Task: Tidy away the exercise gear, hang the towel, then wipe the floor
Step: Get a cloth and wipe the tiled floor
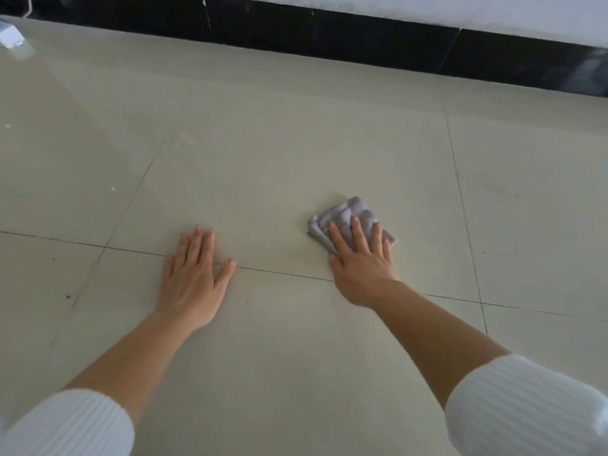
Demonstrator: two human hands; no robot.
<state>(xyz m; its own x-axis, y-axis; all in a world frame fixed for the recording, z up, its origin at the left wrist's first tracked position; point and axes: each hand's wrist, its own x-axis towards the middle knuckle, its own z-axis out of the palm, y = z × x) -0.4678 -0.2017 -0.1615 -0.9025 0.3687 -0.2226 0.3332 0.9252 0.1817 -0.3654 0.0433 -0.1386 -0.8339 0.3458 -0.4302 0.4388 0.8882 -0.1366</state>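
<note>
The right hand (360, 258) lies flat on a folded grey cloth (348, 218) right of the middle of the frame, fingers straight and slightly spread over it, pressing it down onto the floor (279, 143) rather than gripping it — a hold that suits wiping, since an open palm spreads the pressure across the whole pad of cloth and lets it slide. The cloth pokes out beyond the fingertips and to their left, folded into several layers, which likely keeps it thick enough to push without bunching. The left hand (194, 274) rests bare on the floor left of centre, palm down, fingers straight and close together with the thumb held apart; it seems to be there as a prop, taking the person's weight while the other arm works. Both forearms reach in from the bottom corners, white ribbed sleeves (526, 409) pushed up near the elbows. The floor is pale, glossy tile with thin dark seams — one seam runs under both hands — and a few small dark specks show at the lower left. A black skirting band (329, 31) crosses the top of the frame under a white wall (460, 8). No exercise gear or towel is in view, so the wiping step looks to be the one in hand.
</note>
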